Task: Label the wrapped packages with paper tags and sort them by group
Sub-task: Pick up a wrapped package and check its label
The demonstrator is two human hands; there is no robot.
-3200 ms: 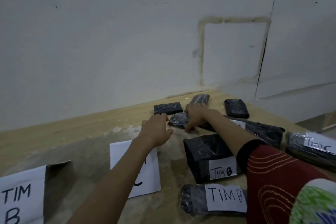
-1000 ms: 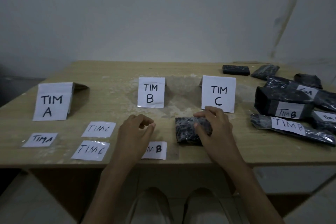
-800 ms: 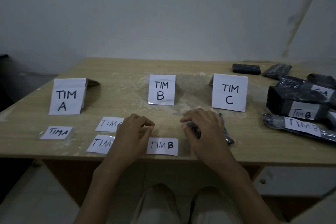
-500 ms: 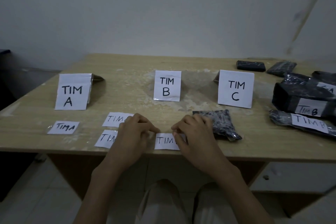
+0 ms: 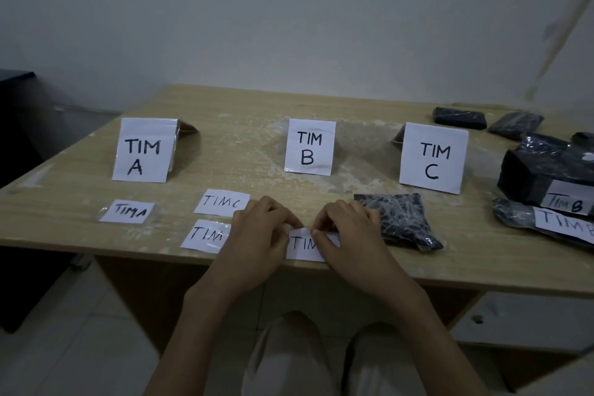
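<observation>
A small black wrapped package (image 5: 398, 222) lies untagged on the wooden table (image 5: 244, 157), below the standing TIM C sign (image 5: 433, 157). At the table's front edge both hands meet on a paper tag reading TIM (image 5: 303, 244). My left hand (image 5: 260, 235) pinches the tag's upper left edge. My right hand (image 5: 347, 231) pinches its top edge and hides the last letter. Standing signs TIM A (image 5: 143, 151) and TIM B (image 5: 309, 147) face me.
Loose tags lie at the front left: a TIM A tag (image 5: 128, 211), a TIM C tag (image 5: 221, 202) and a partly hidden tag (image 5: 205, 235). Tagged black packages (image 5: 546, 183) pile at the right; two untagged ones (image 5: 459, 117) lie at the back right.
My right hand brought the small package from the back right, set it down below the TIM C sign and let go. Both hands then closed on the TIM B tag at the front edge.
</observation>
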